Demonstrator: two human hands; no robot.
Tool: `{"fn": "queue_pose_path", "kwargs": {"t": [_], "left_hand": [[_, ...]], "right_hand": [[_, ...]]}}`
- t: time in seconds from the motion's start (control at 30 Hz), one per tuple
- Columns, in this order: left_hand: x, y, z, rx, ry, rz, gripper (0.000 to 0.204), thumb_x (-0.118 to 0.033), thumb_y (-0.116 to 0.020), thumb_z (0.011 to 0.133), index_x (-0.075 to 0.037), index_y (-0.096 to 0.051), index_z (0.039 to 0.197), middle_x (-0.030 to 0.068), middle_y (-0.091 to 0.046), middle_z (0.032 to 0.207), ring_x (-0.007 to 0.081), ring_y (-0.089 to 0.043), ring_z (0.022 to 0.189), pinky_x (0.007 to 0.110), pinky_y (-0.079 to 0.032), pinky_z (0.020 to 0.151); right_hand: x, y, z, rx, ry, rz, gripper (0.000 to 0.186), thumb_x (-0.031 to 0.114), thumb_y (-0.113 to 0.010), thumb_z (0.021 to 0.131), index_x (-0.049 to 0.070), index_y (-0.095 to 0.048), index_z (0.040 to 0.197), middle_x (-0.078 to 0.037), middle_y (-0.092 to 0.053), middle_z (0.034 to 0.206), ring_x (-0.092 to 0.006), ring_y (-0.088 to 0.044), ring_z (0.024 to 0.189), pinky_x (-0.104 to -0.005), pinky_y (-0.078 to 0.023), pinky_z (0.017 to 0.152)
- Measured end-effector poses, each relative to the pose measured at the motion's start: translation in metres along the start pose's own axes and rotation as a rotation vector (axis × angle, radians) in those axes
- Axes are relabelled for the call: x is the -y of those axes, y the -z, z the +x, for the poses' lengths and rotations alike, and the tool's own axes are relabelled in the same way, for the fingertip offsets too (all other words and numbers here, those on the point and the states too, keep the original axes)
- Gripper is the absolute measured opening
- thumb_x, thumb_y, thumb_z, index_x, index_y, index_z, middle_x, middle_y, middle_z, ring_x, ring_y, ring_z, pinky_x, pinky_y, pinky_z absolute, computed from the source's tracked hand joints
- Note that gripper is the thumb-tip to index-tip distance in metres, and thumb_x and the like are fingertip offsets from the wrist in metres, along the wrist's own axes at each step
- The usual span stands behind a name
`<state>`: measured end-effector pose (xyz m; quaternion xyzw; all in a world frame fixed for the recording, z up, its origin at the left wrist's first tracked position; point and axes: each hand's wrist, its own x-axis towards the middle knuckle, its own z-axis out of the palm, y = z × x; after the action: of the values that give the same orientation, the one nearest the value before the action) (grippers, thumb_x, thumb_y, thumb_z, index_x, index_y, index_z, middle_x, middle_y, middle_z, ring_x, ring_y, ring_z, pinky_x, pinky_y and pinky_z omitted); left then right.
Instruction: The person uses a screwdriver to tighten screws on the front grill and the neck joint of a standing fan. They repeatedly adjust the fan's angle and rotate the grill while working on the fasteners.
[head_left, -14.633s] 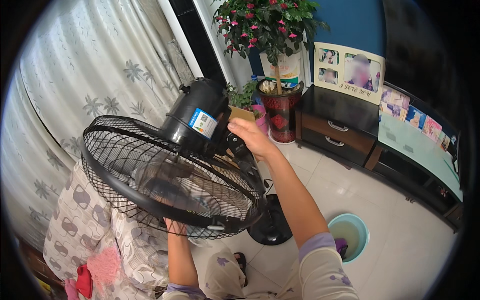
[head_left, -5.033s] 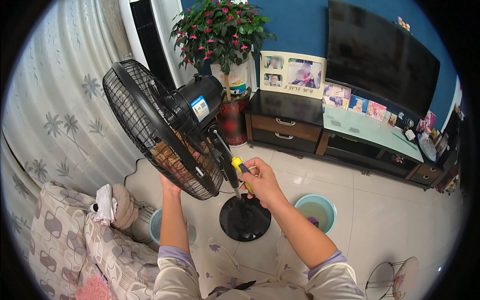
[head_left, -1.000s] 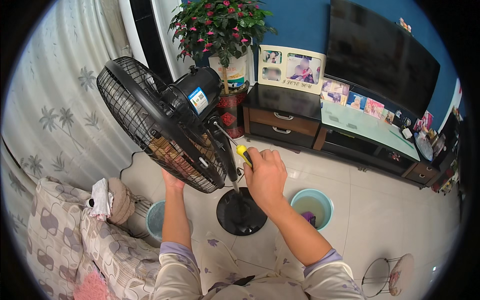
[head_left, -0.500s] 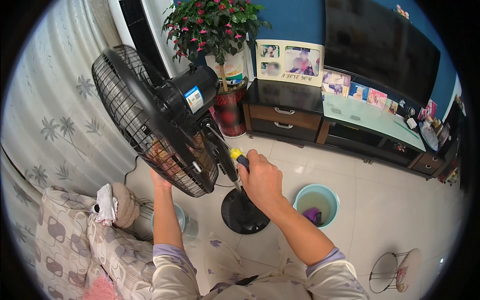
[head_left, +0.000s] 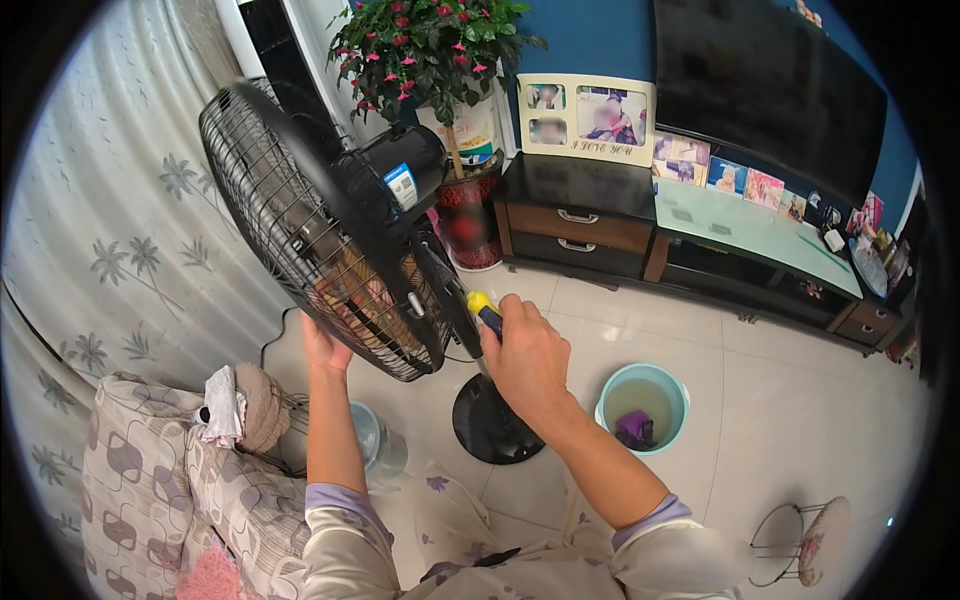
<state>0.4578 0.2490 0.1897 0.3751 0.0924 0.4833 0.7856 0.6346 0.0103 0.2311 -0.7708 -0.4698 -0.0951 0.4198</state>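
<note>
From the head camera, your left hand [head_left: 322, 345] reaches up under the lower rim of the black wire grille [head_left: 290, 225] of the standing fan, fingers pressed against the cage; whether they curl around a wire you cannot tell from here. The fan is tilted, its grille facing down and to your left, with the motor housing [head_left: 400, 175] behind it pointing toward the potted flowering plant [head_left: 425, 45]. Your right hand [head_left: 527, 350] is closed tight around a screwdriver with a yellow and blue handle [head_left: 482, 306], fingers wrapped on the grip, its top end poking out just beside the back edge of the grille. The shaft is hidden behind the fan. Below your hands the fan's round black base [head_left: 495, 420] sits on the tiled floor [head_left: 800, 400], near a light blue bucket [head_left: 642, 405] with something purple inside. A patterned sofa [head_left: 170, 480] lies at your lower left.
</note>
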Motion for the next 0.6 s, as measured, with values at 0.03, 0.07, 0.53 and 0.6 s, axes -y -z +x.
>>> {"fn": "queue_pose_path", "kwargs": {"t": [0.03,0.07,0.53,0.6], "left_hand": [[0.004,-0.002,-0.001,-0.038,0.001,-0.01,0.051,-0.047,-0.042,0.089,-0.01,-0.045,0.123,0.0113,-0.051,0.117,0.0287,-0.052,0.1,0.042,-0.046,0.084],[0.007,-0.002,0.0,-0.076,0.003,-0.02,0.052,-0.049,-0.042,0.088,-0.011,-0.045,0.123,0.0116,-0.052,0.116,0.0288,-0.053,0.099,0.042,-0.047,0.083],[0.005,0.015,0.009,-0.003,-0.02,0.038,0.059,-0.056,-0.039,0.087,-0.011,-0.045,0.124,0.0127,-0.054,0.113,0.0287,-0.055,0.096,0.041,-0.049,0.08],[0.002,0.018,0.011,0.018,-0.026,0.051,0.06,-0.056,-0.039,0.086,-0.01,-0.045,0.124,0.0128,-0.054,0.112,0.0287,-0.055,0.096,0.041,-0.049,0.079]], "right_hand": [[0.0,0.001,0.001,-0.004,0.004,0.001,0.026,0.017,-0.065,0.075,0.003,-0.048,0.088,-0.011,-0.053,0.076,-0.0295,-0.059,0.068,-0.0404,-0.047,0.051],[0.0,0.001,0.001,-0.007,0.008,0.002,0.027,0.018,-0.065,0.075,0.003,-0.047,0.088,-0.011,-0.054,0.076,-0.0297,-0.059,0.068,-0.0406,-0.047,0.051],[-0.002,-0.001,-0.002,0.022,-0.03,0.151,0.03,0.007,-0.063,0.069,0.001,-0.041,0.09,-0.017,-0.053,0.079,-0.0351,-0.059,0.068,-0.0436,-0.047,0.054],[-0.001,-0.002,-0.003,0.029,-0.029,0.176,0.032,0.004,-0.062,0.067,0.0,-0.04,0.09,-0.018,-0.052,0.08,-0.0362,-0.058,0.067,-0.0443,-0.047,0.055]]}}
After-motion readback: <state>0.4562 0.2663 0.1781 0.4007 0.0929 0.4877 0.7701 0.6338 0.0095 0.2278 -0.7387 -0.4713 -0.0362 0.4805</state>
